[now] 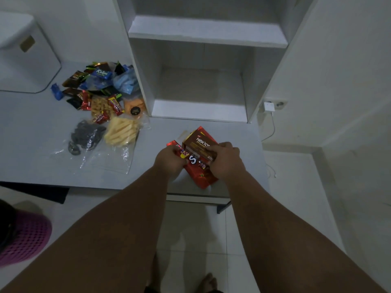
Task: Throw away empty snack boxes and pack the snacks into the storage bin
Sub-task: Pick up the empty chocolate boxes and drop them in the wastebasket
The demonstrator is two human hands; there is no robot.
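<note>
Because the left hand (169, 160) pinches only the edge of the red box (201, 176) while the right hand (226, 160) curls over the brown box (198, 144) stacked on it, close to the worktop's (42, 155) front edge, the 2 boxes could slide apart and 1 drop to the tiled floor (201, 229). Loose snacks (101, 102) lie well apart on the left. Behind stands a white shelf unit (201, 106); a pink mesh basket (27, 235) sits below, in dim light.

Two snack boxes (198, 142) (201, 176), two hands (169, 160) (226, 160), one basket (27, 235)
</note>
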